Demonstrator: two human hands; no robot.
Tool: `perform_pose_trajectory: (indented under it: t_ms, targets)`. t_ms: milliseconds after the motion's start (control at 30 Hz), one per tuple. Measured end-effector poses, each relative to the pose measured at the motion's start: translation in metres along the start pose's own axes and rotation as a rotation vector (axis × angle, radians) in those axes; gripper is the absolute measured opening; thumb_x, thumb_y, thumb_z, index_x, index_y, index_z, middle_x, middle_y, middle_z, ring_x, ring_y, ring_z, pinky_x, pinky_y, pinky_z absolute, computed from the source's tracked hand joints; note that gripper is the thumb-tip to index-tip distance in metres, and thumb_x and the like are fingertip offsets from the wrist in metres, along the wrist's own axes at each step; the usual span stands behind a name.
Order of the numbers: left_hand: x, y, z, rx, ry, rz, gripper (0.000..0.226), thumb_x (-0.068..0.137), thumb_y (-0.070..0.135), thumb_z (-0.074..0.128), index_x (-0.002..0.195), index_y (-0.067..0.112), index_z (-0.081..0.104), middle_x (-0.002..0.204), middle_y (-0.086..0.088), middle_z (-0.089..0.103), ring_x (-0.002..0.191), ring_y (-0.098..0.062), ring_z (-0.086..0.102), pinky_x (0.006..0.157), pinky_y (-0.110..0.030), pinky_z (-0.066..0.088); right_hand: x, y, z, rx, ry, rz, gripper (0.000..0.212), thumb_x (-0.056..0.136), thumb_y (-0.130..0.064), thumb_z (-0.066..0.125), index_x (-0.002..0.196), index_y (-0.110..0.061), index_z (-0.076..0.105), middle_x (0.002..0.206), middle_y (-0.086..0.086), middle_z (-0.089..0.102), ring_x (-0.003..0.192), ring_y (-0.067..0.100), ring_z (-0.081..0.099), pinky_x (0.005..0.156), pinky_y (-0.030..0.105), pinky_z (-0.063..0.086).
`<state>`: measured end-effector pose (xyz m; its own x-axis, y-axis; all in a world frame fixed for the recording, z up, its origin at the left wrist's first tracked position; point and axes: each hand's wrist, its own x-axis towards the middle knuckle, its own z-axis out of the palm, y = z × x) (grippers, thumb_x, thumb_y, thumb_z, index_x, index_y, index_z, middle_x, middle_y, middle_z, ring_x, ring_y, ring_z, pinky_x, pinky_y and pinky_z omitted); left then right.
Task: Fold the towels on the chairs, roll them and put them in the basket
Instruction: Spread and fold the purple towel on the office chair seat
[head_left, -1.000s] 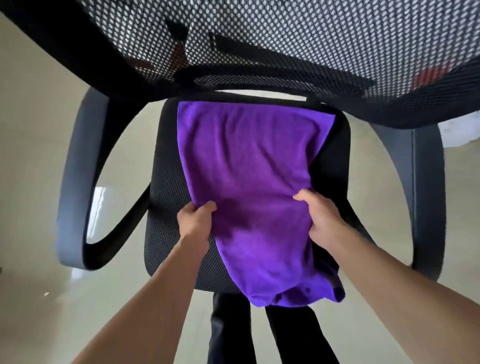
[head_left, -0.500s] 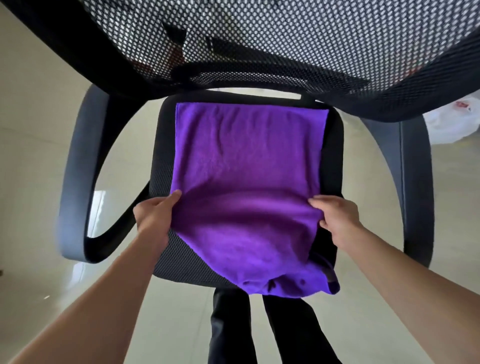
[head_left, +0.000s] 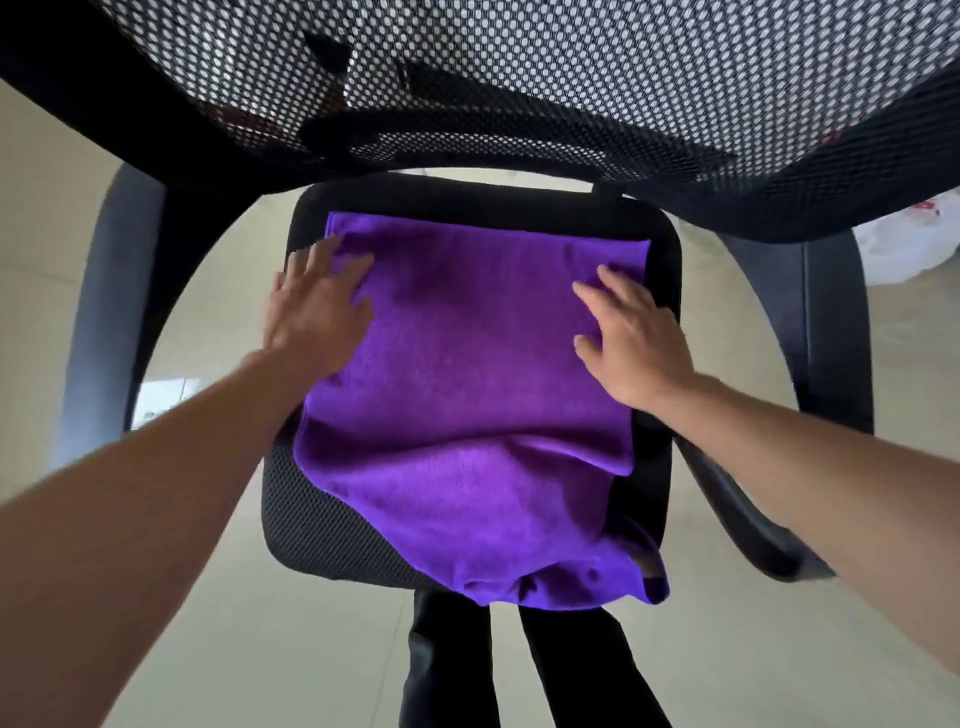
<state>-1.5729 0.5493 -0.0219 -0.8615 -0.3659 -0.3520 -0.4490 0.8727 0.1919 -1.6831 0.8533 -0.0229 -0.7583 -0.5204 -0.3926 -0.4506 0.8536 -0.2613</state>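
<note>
While left hand (head_left: 317, 312) and right hand (head_left: 634, 338) press open-palmed on towel (head_left: 467, 374), far half, long axis runs back-to-front; loose end overhangs seat (head_left: 311, 519) front, nearer the body

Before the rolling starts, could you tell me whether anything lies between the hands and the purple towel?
Nothing visible does: the left hand and right hand both lie flat, directly on the purple towel on the chair seat.
</note>
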Motion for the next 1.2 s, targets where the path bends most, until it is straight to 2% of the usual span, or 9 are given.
perform_pose_trajectory:
  t_ms: [100, 233, 433, 567, 633, 733, 833, 1033, 1200]
  targets:
    - [0.034, -0.006, 0.002, 0.173, -0.109, 0.015, 0.063, 0.092, 0.043, 0.049, 0.149, 0.028, 0.026, 0.159, -0.012, 0.013, 0.141, -0.035, 0.020, 0.108, -0.053, 0.026, 0.033, 0.019, -0.004, -0.131, -0.089, 0.007, 0.069, 0.091, -0.039, 0.055, 0.150, -0.021, 0.026, 0.162, 0.008, 0.012, 0.147, 0.027, 0.016, 0.106, 0.052, 0.035]
    - [0.051, -0.009, -0.006, 0.121, -0.143, -0.139, 0.069, 0.091, 0.044, 0.050, 0.151, 0.024, 0.019, 0.157, -0.015, 0.016, 0.136, -0.039, 0.025, 0.106, -0.057, 0.025, 0.049, 0.030, -0.013, -0.133, -0.113, 0.099, 0.066, 0.092, -0.042, 0.051, 0.150, -0.029, 0.023, 0.162, 0.009, 0.006, 0.148, 0.029, 0.011, 0.106, 0.055, 0.031]
    - [-0.029, 0.028, -0.005, -0.267, 0.150, -0.315, 0.033, 0.087, 0.029, 0.056, 0.116, 0.011, 0.055, 0.120, -0.018, 0.054, 0.110, -0.037, 0.051, 0.086, -0.045, 0.044, -0.019, 0.005, -0.005, 0.253, 0.266, 0.241, 0.042, 0.088, -0.023, 0.061, 0.128, -0.012, 0.052, 0.131, 0.013, 0.050, 0.119, 0.032, 0.048, 0.086, 0.044, 0.046]
    - [-0.119, 0.034, 0.018, -0.513, 0.092, -0.781, 0.027, 0.085, 0.041, 0.061, 0.084, 0.014, 0.059, 0.087, -0.012, 0.066, 0.091, -0.037, 0.062, 0.076, -0.040, 0.045, -0.092, -0.009, 0.018, 0.607, 0.338, 0.513, 0.015, 0.088, -0.016, 0.063, 0.097, -0.017, 0.050, 0.100, 0.007, 0.060, 0.087, 0.025, 0.061, 0.074, 0.028, 0.041]
    - [-0.160, 0.037, 0.036, -0.618, -0.055, -0.993, 0.041, 0.084, 0.044, 0.065, 0.068, 0.007, 0.062, 0.076, -0.021, 0.065, 0.083, -0.041, 0.064, 0.075, -0.043, 0.050, -0.124, -0.011, 0.036, 0.729, 0.236, 0.753, 0.015, 0.087, -0.012, 0.062, 0.096, -0.015, 0.051, 0.095, 0.008, 0.062, 0.090, 0.031, 0.063, 0.077, 0.034, 0.045]
    - [-0.197, 0.056, 0.059, -1.027, -0.291, -1.251, 0.046, 0.077, 0.044, 0.075, 0.077, -0.001, 0.065, 0.071, -0.022, 0.065, 0.058, -0.032, 0.063, 0.057, -0.036, 0.049, -0.155, -0.015, 0.059, 0.811, -0.028, 0.987, 0.023, 0.080, -0.021, 0.071, 0.098, -0.008, 0.065, 0.086, 0.006, 0.068, 0.087, 0.030, 0.064, 0.078, 0.037, 0.047]
    - [-0.207, 0.072, 0.076, -1.301, -0.414, -1.226, 0.026, 0.077, 0.026, 0.078, 0.082, 0.005, 0.064, 0.067, -0.011, 0.063, 0.049, -0.021, 0.057, 0.051, -0.029, 0.046, -0.165, -0.020, 0.065, 0.862, -0.212, 0.873, 0.018, 0.073, -0.033, 0.079, 0.073, -0.018, 0.070, 0.070, -0.004, 0.069, 0.069, 0.015, 0.062, 0.062, 0.027, 0.043]
    - [-0.193, 0.072, 0.069, -1.383, -0.056, -1.140, 0.020, 0.074, -0.001, 0.071, 0.065, 0.011, 0.058, 0.067, -0.006, 0.057, 0.067, -0.019, 0.052, 0.059, -0.030, 0.043, -0.149, -0.015, 0.051, 0.920, -0.139, 0.819, 0.027, 0.068, -0.027, 0.075, 0.060, -0.005, 0.061, 0.049, -0.005, 0.051, 0.053, 0.015, 0.046, 0.053, 0.027, 0.035]
    - [-0.183, 0.050, 0.056, -1.654, -0.134, -1.147, 0.015, 0.076, 0.003, 0.070, 0.084, 0.012, 0.062, 0.082, -0.006, 0.063, 0.077, -0.019, 0.058, 0.067, -0.030, 0.048, -0.135, -0.023, 0.033, 1.471, -0.286, 1.065, 0.017, 0.048, -0.027, 0.074, 0.059, -0.016, 0.069, 0.071, 0.006, 0.066, 0.067, 0.024, 0.063, 0.077, 0.037, 0.049]
